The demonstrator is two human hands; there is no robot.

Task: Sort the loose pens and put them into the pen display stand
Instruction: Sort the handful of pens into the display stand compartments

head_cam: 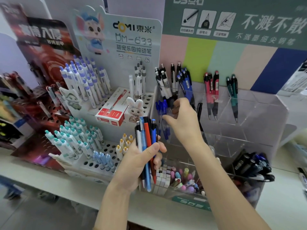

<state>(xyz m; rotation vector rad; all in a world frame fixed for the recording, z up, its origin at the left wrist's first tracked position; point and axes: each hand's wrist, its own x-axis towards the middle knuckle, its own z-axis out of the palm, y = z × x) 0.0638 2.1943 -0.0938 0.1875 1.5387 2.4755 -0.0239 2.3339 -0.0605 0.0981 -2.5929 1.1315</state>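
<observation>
My left hand (132,163) grips a bundle of loose pens (146,135) upright: white, light blue, orange-red, black and dark blue ones. My right hand (182,120) reaches into the left part of the clear acrylic pen display stand (259,113). Its fingers are loosely curled beside a cluster of blue pens (162,107), and I see nothing between them. The stand's back row holds black-and-white pens (163,80), dark blue pens (186,82), red pens (211,87) and green pens (232,87). A single black pen (199,110) stands just right of my right hand.
A white perforated stand (116,77) on the left holds purple, teal, yellow and blue pens, with a red box (113,108) lying on it. A clear front bin (181,176) holds pastel erasers. Dark pens (250,163) fill a bin at the right. All stand on a pale shelf (49,176).
</observation>
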